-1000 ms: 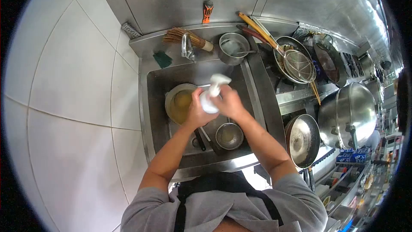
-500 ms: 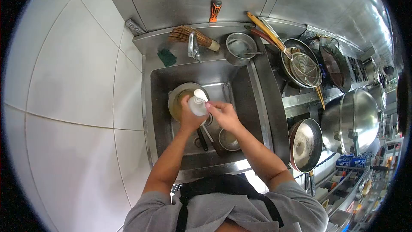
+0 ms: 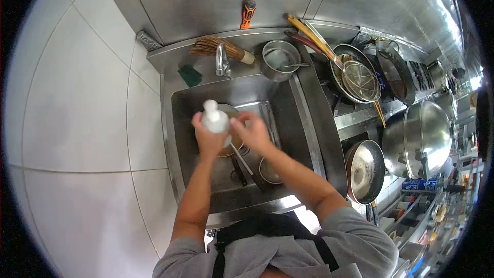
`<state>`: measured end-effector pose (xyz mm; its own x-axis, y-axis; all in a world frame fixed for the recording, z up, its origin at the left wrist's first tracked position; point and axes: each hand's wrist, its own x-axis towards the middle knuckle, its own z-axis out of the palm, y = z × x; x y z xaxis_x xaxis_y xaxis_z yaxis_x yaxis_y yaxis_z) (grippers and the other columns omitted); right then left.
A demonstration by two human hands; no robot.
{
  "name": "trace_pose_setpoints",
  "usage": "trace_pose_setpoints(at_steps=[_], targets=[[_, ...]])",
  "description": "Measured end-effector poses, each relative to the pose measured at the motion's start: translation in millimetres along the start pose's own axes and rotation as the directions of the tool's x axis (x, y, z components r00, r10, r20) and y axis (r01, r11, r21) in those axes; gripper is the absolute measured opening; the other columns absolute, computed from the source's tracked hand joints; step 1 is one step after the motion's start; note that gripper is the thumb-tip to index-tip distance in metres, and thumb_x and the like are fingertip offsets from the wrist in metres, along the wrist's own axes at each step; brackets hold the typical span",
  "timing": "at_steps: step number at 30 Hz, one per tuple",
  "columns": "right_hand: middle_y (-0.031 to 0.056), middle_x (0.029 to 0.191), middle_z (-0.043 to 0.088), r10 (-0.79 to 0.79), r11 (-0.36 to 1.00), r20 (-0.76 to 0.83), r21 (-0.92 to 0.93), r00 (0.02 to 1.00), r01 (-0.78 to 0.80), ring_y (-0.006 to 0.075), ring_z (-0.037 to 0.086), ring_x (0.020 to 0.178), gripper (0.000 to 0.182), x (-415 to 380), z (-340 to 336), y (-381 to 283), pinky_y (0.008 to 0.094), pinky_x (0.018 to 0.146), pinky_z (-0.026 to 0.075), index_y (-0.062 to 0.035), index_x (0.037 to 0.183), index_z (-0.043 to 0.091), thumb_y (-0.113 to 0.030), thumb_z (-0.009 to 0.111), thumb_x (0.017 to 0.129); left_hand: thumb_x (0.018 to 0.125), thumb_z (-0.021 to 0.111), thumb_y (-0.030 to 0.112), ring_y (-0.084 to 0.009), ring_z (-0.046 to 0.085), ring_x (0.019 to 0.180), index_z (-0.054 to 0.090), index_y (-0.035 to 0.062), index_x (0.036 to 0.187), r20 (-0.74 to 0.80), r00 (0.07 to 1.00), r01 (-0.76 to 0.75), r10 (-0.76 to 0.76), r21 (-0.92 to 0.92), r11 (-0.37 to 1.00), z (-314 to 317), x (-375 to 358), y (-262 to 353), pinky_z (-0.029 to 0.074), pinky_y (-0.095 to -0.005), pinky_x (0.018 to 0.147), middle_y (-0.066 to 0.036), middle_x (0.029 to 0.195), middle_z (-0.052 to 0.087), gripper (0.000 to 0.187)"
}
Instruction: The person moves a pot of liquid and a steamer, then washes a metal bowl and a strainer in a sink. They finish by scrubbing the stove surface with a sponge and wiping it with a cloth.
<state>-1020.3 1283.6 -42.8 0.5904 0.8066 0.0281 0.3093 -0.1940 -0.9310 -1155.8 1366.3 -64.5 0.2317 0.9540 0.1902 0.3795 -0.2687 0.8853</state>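
My left hand point(image 3: 208, 138) is closed around a white pump bottle point(image 3: 215, 121), its pump head towards the tap. Just to the right of the bottle is my right hand point(image 3: 253, 133), blurred, with thumb and fingers apart and nothing visible in them. Both hands are above the metal sink point(image 3: 206, 195). Partly hidden beneath them, a round pan point(image 3: 228, 107) rests in the basin. A dark-handled utensil point(image 3: 238, 171) and a small round vessel point(image 3: 268, 172) lie nearer to me.
Behind the sink are the tap point(image 3: 222, 62), a bristle brush point(image 3: 218, 47), a green scouring pad point(image 3: 190, 76) and a metal pot point(image 3: 281, 62). To the right, a strainer point(image 3: 361, 81) lies over a pan on the stove. A frying pan point(image 3: 365, 170) and a large steel wok point(image 3: 424, 139) stand closer.
The bottle has moved left in my left hand, and its pump head now points more upright. My right hand has come away from the pump head. The view has shifted slightly.
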Motion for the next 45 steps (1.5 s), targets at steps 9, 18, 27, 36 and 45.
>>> trace_pose_setpoints(at_steps=[9, 18, 27, 36, 45], targets=[[0.0151, 0.098, 0.06, 0.689, 0.591, -0.122, 0.666, 0.715, -0.456, 0.028, 0.061, 0.08, 0.068, 157.7, -107.7, 69.6, 0.0382, 0.061, 0.048, 0.0033, 0.113, 0.057, -0.055, 0.07, 0.081, 0.062, 0.09, 0.026, -0.0395, 0.044, 0.125, 0.026, -0.0014, 0.139, -0.303, 0.953, 0.069, -0.021, 0.149, 0.986, -52.0, 160.0, 8.8, 0.035, -0.0486, 0.105, -0.025, 0.135, 0.041, 0.104], [0.0207, 0.089, 0.058, 0.585, 0.648, -0.166, 0.684, 0.794, -0.335, 0.0397, 0.067, 0.073, 0.03, 161.4, -108.1, 81.5, 0.0491, 0.066, 0.06, 0.0136, 0.105, 0.049, -0.009, 0.055, 0.087, 0.074, 0.082, 0.04, -0.0403, 0.043, 0.115, 0.037, -0.0081, 0.133, -0.511, 0.848, 0.011, 0.139, 0.278, 0.961, 40.7, 138.8, -43.4, 0.033, -0.0555, 0.101, -0.027, 0.122, 0.045, 0.089], [0.0226, 0.08, 0.063, 0.539, 0.688, 0.058, 0.545, 0.84, -0.479, 0.0347, 0.069, 0.067, 0.022, 65.7, -94.9, 38.8, 0.0439, 0.057, 0.062, 0.0168, 0.094, 0.053, -0.004, 0.05, 0.088, 0.096, 0.049, 0.048, -0.0373, 0.055, 0.116, 0.029, -0.0064, 0.133, 0.728, 0.672, 0.548, -0.137, -0.613, -0.569, 74.2, 168.0, 22.5, 0.045, -0.0507, 0.099, -0.027, 0.125, 0.054, 0.069], [0.0193, 0.07, 0.064, 0.412, 0.839, 0.128, 0.335, 0.902, -0.43, 0.0285, 0.066, 0.055, 0.025, 76.5, -68.4, 17.2, 0.0383, 0.046, 0.059, 0.0137, 0.081, 0.059, -0.011, 0.058, 0.087, 0.092, 0.053, 0.059, -0.0274, 0.054, 0.115, 0.048, 0.0092, 0.134, 0.679, 0.695, 0.599, -0.238, -0.363, 0.713, 23.5, 105.0, -26.3, 0.045, -0.0492, 0.091, -0.009, 0.128, 0.058, 0.065], [0.0236, 0.079, 0.067, 0.013, 0.579, 0.291, -0.782, 0.957, 0.231, 0.0353, 0.069, 0.076, 0.032, 87.1, -13.3, -56.3, 0.0459, 0.069, 0.057, 0.0056, 0.09, 0.065, -0.026, 0.067, 0.085, 0.092, 0.061, 0.042, -0.0328, 0.059, 0.113, 0.034, 0.0142, 0.143, 0.546, 0.735, 0.676, -0.402, -0.537, 0.505, 14.0, 69.6, -37.8, 0.056, -0.0412, 0.072, -0.015, 0.135, 0.051, 0.064]])
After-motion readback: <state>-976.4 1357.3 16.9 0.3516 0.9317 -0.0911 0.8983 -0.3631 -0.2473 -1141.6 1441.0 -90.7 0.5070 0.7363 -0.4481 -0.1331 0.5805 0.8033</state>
